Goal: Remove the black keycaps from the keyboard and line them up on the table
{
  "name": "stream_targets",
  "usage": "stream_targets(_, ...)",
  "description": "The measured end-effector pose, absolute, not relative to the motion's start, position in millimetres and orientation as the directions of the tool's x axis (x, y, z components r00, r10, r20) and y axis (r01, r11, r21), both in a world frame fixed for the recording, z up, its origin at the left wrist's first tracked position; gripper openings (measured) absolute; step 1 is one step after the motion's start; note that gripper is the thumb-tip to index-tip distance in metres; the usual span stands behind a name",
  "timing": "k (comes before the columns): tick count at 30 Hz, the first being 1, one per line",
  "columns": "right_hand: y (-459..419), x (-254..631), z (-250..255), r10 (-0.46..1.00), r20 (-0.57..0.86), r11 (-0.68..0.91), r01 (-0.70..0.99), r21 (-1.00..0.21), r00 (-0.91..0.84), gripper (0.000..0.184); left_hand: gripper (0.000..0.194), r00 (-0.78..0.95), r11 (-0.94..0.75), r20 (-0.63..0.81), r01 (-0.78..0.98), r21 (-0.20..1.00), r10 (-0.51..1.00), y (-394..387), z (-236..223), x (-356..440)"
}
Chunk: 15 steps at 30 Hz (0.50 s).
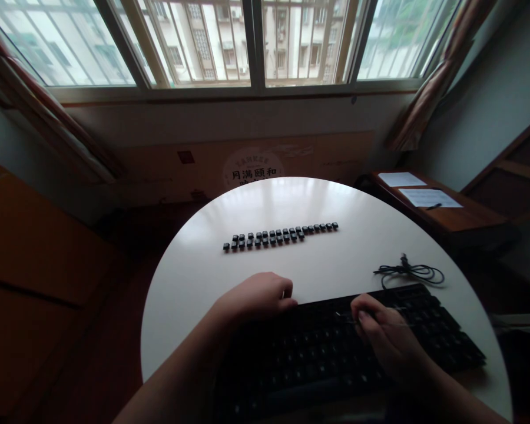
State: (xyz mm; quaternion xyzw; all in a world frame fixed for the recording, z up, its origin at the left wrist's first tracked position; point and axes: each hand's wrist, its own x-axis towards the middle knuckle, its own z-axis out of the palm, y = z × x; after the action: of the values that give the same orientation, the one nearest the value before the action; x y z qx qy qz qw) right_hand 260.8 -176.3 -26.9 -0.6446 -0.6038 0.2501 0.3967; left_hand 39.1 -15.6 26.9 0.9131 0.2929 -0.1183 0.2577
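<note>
A black keyboard [318, 353] lies near the front of a round white table, slightly slanted, with part of it in deep shadow. At its far edge, left of the middle, my left hand [265, 293] is closed with curled fingers against the keyboard. My right hand [388, 333] is above the upper rows of keys, fingers pinched round a thin tool [343, 315] with a slender, shiny tip pointing left. The tool's exact kind is hard to make out. Beyond the hands, several loose black keycaps [271, 238] stand in two rows on the table.
A bundled black cable [408, 271] lies behind the keyboard's right part. The round white table [181, 312] has a curved edge. At the right, a brown wooden side table [457, 218] bears paper sheets [428, 198] and a pen [433, 206]. A barred window fills the back.
</note>
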Motion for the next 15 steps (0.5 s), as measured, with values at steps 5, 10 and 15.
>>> stream_targets(5,-177.8,263.5,-31.7,0.978,0.081,-0.021,0.484,-0.875,0.19,0.029,0.029,0.789,-0.675,-0.386,0.611,0.413,0.478,-14.6,25.8,39.1)
stream_targets(10,-180.5,263.9,-32.5,0.979,0.047,-0.039,0.409,-0.912,0.198,0.028,0.028,0.779,-0.66,-0.394,0.625,0.418,0.488,-14.8,26.3,38.9)
stream_targets(15,-180.9,264.0,-37.6,0.933,0.074,0.0,0.207,-0.978,0.351,0.024,0.025,0.788,-0.664,-0.387,0.614,0.428,0.479,-15.0,29.0,38.9)
